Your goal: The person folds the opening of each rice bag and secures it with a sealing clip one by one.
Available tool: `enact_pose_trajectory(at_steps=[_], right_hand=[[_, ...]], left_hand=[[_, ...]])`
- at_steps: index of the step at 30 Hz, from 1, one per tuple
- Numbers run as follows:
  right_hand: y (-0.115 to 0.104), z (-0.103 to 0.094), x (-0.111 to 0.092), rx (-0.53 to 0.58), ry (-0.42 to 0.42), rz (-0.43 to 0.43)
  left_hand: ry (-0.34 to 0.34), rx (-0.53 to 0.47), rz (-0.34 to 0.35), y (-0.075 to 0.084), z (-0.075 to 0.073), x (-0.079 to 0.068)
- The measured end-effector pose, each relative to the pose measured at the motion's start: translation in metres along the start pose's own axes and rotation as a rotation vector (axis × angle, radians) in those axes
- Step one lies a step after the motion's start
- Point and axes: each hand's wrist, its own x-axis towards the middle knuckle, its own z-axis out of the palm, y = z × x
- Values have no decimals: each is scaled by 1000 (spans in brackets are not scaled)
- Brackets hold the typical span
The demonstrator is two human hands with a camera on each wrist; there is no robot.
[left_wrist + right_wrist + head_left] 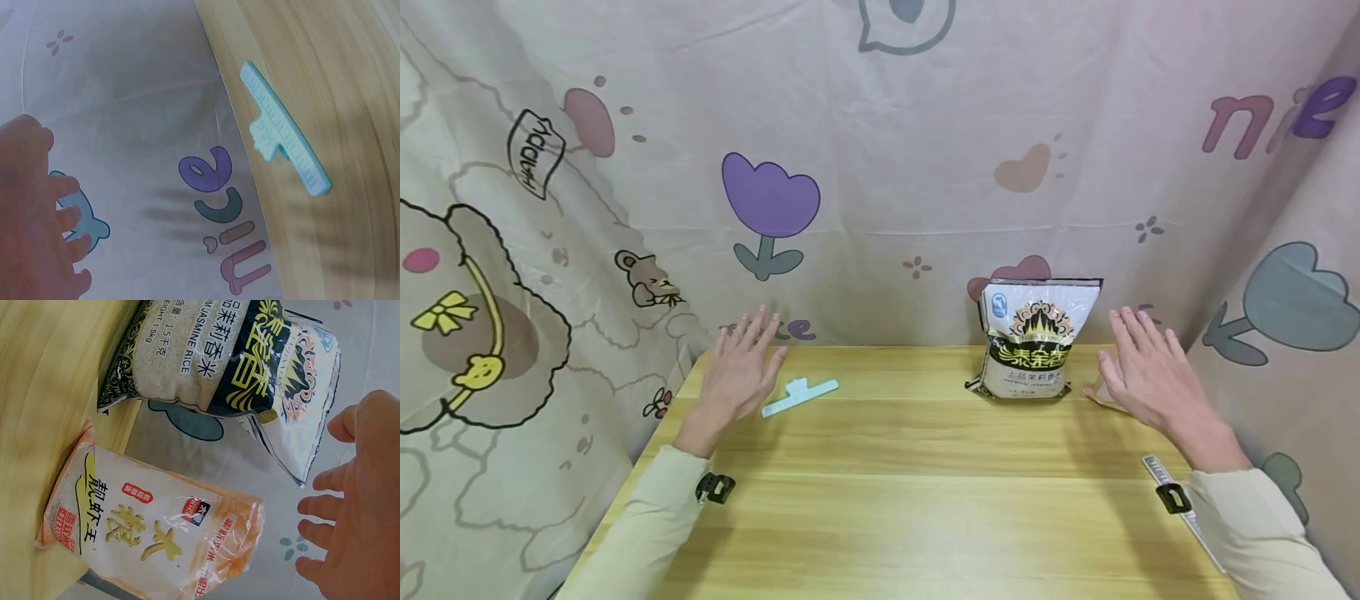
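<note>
My left hand (739,371) hovers over the table's left side, fingers straight and holding nothing. Just right of it lies a pale teal bag clip (800,395), ruler-shaped with a small grip; the left wrist view shows this sealing clip (286,128) near the table's back edge. Over the right side, my right hand (1157,375) is spread and holds nothing. Beside it stands a bag of jasmine rice (1033,342), white, black and gold. An orange and white bag (147,519) stands near the rice in the right wrist view; in the head view my right hand mostly hides it.
A silver ruler-like strip (1165,475) lies at the right edge of the wooden table (880,517), partly under my right forearm. A printed curtain (887,167) hangs behind the table and along both sides.
</note>
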Motion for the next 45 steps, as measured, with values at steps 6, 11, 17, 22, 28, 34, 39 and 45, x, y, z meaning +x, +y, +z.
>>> enact_pose_trajectory(at_steps=[6,11,17,22,28,34,39,45], right_hand=[[-4,3,-3,-5,-6,-2],[-8,6,-4,-2,5,6],[-9,10,-5,21,64,-10],[-9,12,-1,67,139,-44],[-12,15,11,105,262,-65],[-14,15,21,117,364,-83],[-12,14,26,124,424,-91],[-11,14,30,127,451,-100]], left_hand=[[1,-25,6,6,5,-2],[-5,-31,18,14,8,-3],[3,-65,43,34,12,2],[38,-102,80,59,13,15],[129,-160,134,87,15,33],[181,-227,190,114,19,49],[252,-294,242,139,21,63],[284,-308,274,166,19,78]])
